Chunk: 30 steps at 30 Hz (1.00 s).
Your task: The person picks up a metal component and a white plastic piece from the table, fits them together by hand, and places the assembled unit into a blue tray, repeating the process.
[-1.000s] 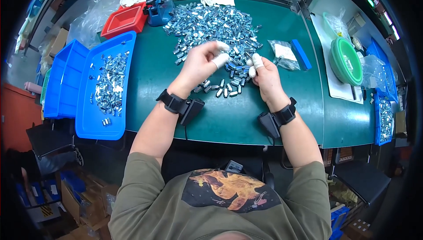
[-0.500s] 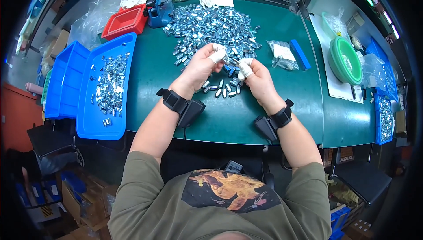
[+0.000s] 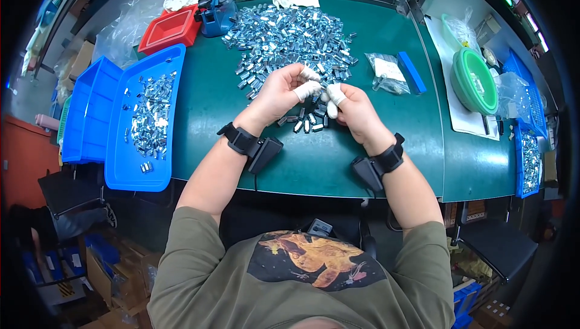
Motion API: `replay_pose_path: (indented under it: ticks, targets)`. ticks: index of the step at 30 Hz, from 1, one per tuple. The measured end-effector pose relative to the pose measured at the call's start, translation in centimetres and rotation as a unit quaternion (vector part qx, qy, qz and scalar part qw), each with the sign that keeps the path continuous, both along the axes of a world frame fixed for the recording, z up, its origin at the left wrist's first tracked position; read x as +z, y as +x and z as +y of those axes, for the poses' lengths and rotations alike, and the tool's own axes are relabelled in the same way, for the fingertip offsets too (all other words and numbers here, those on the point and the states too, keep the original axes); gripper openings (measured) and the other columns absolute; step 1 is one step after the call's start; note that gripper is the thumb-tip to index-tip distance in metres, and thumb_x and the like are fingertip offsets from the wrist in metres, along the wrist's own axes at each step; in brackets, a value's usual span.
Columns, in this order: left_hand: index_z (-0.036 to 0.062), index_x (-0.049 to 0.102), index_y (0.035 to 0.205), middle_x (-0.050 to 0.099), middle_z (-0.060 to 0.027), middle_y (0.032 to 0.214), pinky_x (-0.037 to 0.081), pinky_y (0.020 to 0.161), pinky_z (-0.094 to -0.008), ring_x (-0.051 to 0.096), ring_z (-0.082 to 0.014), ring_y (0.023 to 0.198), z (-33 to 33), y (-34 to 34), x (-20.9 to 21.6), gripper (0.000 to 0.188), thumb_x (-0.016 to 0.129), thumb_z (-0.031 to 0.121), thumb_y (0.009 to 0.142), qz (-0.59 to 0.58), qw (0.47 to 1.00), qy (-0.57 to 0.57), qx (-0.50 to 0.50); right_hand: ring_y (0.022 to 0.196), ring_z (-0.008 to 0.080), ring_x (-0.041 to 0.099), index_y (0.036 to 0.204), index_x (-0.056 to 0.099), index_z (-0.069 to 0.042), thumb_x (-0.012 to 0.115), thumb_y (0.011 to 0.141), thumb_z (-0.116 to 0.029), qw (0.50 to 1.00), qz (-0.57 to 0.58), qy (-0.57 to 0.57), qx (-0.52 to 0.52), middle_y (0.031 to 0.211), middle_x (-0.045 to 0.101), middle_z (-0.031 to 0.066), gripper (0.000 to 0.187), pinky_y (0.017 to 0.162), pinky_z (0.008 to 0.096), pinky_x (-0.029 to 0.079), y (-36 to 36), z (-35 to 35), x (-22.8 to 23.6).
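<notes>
My left hand (image 3: 279, 95) and my right hand (image 3: 357, 111) meet just in front of a large heap of small shiny metal parts (image 3: 284, 39). White coverings sit on the thumbs and some fingertips of both. Thumb and finger of the left pinch a small metal part (image 3: 322, 87), mostly hidden between the fingertips. The right hand's fingers are closed right beside it; what they hold is hidden. Below the hands, several loose metal parts (image 3: 306, 126) lie on the green table (image 3: 290, 166), some shiny, some dark.
At left, a blue tray (image 3: 115, 148) holds more metal parts, next to a blue bin (image 3: 84, 111). Behind stand a red tray (image 3: 172, 27) and a blue tool (image 3: 219, 18). On the right are a clear bag (image 3: 386, 75), a blue bar (image 3: 412, 74) and green bowls (image 3: 474, 81).
Both hands have shifted slightly and drawn closer together at the fingertips. The loose metal parts below them are arranged differently, with fewer showing on the left.
</notes>
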State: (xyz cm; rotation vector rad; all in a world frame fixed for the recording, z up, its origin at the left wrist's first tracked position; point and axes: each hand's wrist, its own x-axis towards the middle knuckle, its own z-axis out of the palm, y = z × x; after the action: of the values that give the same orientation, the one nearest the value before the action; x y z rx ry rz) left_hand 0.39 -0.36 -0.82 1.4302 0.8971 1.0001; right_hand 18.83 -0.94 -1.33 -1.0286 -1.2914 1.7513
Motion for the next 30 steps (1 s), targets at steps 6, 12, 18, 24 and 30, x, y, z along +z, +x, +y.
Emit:
replay_pose_path:
  ticks: [6,12,18,24,30]
  targets:
    - [0.0032,0.057,0.09,0.059,0.0009,0.08,0.041,0.058,-0.0161,0.053,-0.0034,0.069,-0.3,-0.4,0.4,0.013,0.059,0.008,0.077,-0.017,0.999,0.017,-0.022,0.046,0.0019,0.031,0.08,0.053,-0.004,0.045,0.088,-0.018,0.994,0.043,-0.088,0.041,0.058,0.043,-0.004,0.018,0.042,0.0159,0.025,-0.8,-0.5,0.4]
    - [0.0007,0.058,0.093,0.059,-0.0006,0.08,0.046,0.064,-0.0191,0.056,-0.0067,0.075,-0.4,0.0,0.9,0.02,0.062,0.004,0.074,-0.031,0.999,-0.02,0.015,0.039,0.0036,0.028,0.078,0.052,-0.006,0.042,0.089,-0.022,0.976,-0.05,0.183,-0.109,0.051,0.04,-0.0045,0.022,0.037,0.0181,0.023,-2.3,-0.4,-0.8]
    - [-0.0008,0.059,0.093,0.06,-0.0026,0.082,0.046,0.067,-0.0209,0.057,-0.0088,0.077,-1.0,-0.1,1.2,0.02,0.062,0.002,0.073,-0.04,0.998,0.021,-0.034,0.039,0.0042,0.029,0.077,0.051,-0.007,0.041,0.089,-0.026,0.996,0.044,-0.048,0.058,0.051,0.04,-0.0041,0.024,0.037,0.0185,0.023,-0.2,-0.3,0.2]
    - [-0.0017,0.06,0.093,0.06,-0.0057,0.089,0.047,0.07,-0.0219,0.057,-0.0106,0.079,-0.9,0.1,0.9,0.021,0.062,0.001,0.072,0.017,0.996,0.074,-0.035,0.039,0.0036,0.029,0.075,0.05,-0.008,0.042,0.089,-0.03,0.986,0.067,-0.111,0.107,0.051,0.04,-0.0045,0.027,0.036,0.0185,0.021,0.6,0.1,-0.1]
    - [-0.0017,0.059,0.093,0.061,-0.0062,0.088,0.047,0.069,-0.0221,0.058,-0.011,0.078,-0.4,-0.7,1.0,0.021,0.061,0.001,0.073,0.014,0.997,0.072,0.021,0.039,0.0028,0.028,0.076,0.05,-0.008,0.042,0.088,-0.031,0.997,0.018,-0.046,0.059,0.051,0.041,-0.0045,0.027,0.036,0.0179,0.021,-0.6,0.1,0.1]
